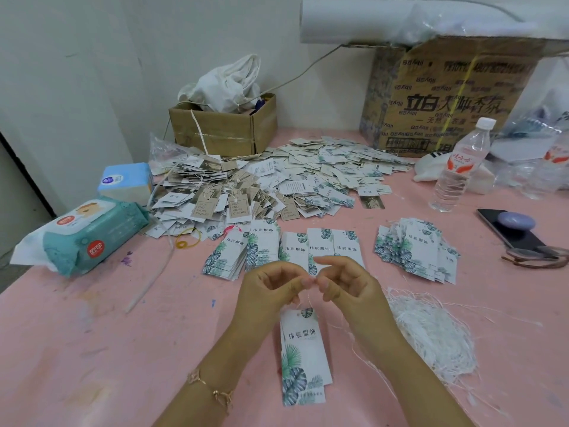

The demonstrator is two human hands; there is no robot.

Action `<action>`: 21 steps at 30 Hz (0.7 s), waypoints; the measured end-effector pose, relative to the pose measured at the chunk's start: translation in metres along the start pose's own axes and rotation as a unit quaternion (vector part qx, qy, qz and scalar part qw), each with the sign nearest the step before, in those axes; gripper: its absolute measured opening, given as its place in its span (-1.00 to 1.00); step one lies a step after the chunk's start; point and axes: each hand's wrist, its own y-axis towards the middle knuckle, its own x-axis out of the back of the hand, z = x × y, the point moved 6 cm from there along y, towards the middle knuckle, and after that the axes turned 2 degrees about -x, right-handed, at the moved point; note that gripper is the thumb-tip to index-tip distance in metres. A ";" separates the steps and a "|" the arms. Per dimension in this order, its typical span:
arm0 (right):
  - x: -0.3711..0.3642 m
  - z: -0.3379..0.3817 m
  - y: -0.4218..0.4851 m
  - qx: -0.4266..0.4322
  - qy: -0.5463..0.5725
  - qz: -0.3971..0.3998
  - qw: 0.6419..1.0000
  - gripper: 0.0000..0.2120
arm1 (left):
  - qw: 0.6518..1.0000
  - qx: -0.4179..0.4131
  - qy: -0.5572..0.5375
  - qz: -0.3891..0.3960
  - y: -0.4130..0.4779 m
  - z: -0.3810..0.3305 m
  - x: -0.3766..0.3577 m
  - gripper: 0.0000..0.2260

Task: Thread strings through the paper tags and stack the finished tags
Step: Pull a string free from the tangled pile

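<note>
Where the pink table [92,349] runs back to the wall, a wide heap of loose tags [308,177] spreads in front of a small open carton [221,127] on the left and a large printed carton [446,97] on the right. At far left sit a tissue pack [126,180] and, nearer, a pack of wet wipes [83,235], with a yellow rubber band [186,238] just beside the heap's near edge. On the right stand a water bottle [462,167], a phone [508,229] and glasses [535,257]. A row of leaf-printed tag piles [320,245] lies mid-table, its near ends hidden behind the 2 hands, and a fanned stack of tags [415,251] lies to its right. A tangled bundle of white strings [431,334] lies near right, beside the right forearm.

Left hand [271,285] and right hand [345,282] meet fingertip to fingertip, each pinching a thin string [308,298] between thumb and forefinger, the other fingers loosely curled. Below that pinch, the threaded tag [303,352] hangs on the string, between the wrists.
</note>
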 end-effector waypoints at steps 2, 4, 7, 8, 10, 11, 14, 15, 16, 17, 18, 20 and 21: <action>0.001 -0.002 0.000 -0.010 -0.082 -0.010 0.997 -0.66 | 0.998 0.019 -0.046 -0.033 0.001 0.002 0.004 -0.91; -0.004 -0.008 -0.003 -0.044 -0.193 0.026 0.980 -0.56 | 0.989 0.044 -0.115 -0.086 0.002 0.005 0.009 -0.94; -0.017 -0.021 -0.009 -0.100 -0.249 0.129 0.954 -0.65 | 0.957 0.067 -0.233 -0.163 0.005 0.007 0.020 -0.94; -0.022 -0.023 -0.011 -0.107 -0.247 0.164 0.949 -0.78 | 0.943 0.073 -0.271 -0.179 0.005 0.008 0.025 -0.93; -0.029 -0.023 -0.016 -0.107 -0.249 0.201 0.941 -0.88 | 0.919 0.084 -0.332 -0.197 0.007 0.008 0.034 -0.90; -0.030 -0.022 -0.016 -0.107 -0.242 0.207 0.942 -0.83 | 0.911 0.086 -0.349 -0.204 0.008 0.008 0.039 -0.88; -0.026 -0.014 -0.013 -0.102 -0.195 0.178 0.959 -0.84 | 0.901 0.082 -0.361 -0.228 0.011 0.007 0.051 -0.83; -0.023 -0.011 -0.011 -0.099 -0.159 0.157 0.970 -0.89 | 0.900 0.078 -0.355 -0.241 0.011 0.007 0.055 -0.82; -0.019 -0.008 -0.009 -0.099 -0.118 0.132 0.979 -0.95 | 0.900 0.075 -0.347 -0.253 0.011 0.007 0.057 -0.81; -0.015 -0.006 -0.008 -0.102 -0.080 0.104 0.986 -0.97 | 0.901 0.076 -0.338 -0.261 0.011 0.008 0.058 -0.80; -0.011 -0.007 -0.006 -0.103 -0.047 0.078 0.991 -0.90 | 0.903 0.080 -0.333 -0.259 0.010 0.009 0.056 -0.80; -0.005 -0.007 -0.004 -0.100 0.011 0.031 0.994 -0.86 | 0.909 0.100 -0.330 -0.233 0.008 0.013 0.046 -0.81; -0.005 -0.007 -0.004 -0.093 0.030 0.014 0.995 -0.90 | 0.912 0.117 -0.327 -0.218 0.007 0.017 0.038 -0.82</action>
